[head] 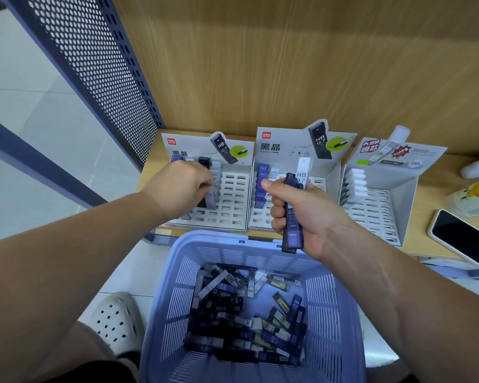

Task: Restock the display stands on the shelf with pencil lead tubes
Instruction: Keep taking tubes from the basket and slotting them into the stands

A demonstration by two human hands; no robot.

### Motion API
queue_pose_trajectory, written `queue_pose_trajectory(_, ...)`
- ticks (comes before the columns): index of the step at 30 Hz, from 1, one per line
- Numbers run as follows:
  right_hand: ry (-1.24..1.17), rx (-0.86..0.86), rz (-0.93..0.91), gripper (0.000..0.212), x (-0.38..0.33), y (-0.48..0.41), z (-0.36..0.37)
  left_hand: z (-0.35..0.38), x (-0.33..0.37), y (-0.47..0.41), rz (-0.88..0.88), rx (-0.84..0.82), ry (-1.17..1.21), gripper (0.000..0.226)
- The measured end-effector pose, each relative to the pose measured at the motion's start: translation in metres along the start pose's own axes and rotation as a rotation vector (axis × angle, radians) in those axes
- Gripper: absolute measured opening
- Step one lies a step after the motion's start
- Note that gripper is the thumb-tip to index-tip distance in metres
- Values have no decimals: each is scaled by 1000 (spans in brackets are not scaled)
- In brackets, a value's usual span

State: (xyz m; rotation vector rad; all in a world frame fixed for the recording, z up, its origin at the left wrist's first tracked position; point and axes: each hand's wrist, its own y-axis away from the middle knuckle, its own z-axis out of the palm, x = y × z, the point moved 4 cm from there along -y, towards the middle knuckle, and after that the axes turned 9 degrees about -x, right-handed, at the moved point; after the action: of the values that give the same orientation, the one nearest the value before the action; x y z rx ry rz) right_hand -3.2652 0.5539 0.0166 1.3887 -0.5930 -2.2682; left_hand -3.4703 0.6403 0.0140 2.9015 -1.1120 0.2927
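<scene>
Lead tubes [293, 233] are clenched in the right hand [302, 211], centre, over a basket [205, 239]; the left hand's [177, 189] grip, masking a display stand [230, 211], is unclear.

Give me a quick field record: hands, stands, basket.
left hand: pinches a white tube in the left stand's rows
right hand: grips a tube bundle above the middle stand
left stand: some tubes on its left side, right slots bare
middle stand: blue tubes in left column
right stand: pale tubes in left column
basket: loose tubes inside, in front of the stands
</scene>
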Motion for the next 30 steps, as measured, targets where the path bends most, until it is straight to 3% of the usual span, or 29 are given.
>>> queue_pose_trajectory(6,-3,7,8,27,3,0,-1,17,-9,-6,0,-113,47,7)
queue_pose_trajectory(14,-24,0,4,17,2,3,2,24,-6,-3,-45,-117,-102,12)
queue_pose_trajectory(16,-52,-6,-21,18,0,4,5,14,7,-5,-103,-95,36,10)
queue_pose_trajectory(19,-100,24,-96,22,-6,5,11,-14,47,-6,-280,-51,575,14)
queue_pose_trajectory(22,-160,106,-145,22,-9,5,13,-13,89,7,-407,-365,1097,27)
queue_pose_trajectory(24,-186,140,-166,23,-9,6,15,-9,104,19,-433,-440,1204,29)
queue_pose_trajectory(30,-85,165,-178,26,2,12,25,-9,105,31,-520,-219,1257,32)
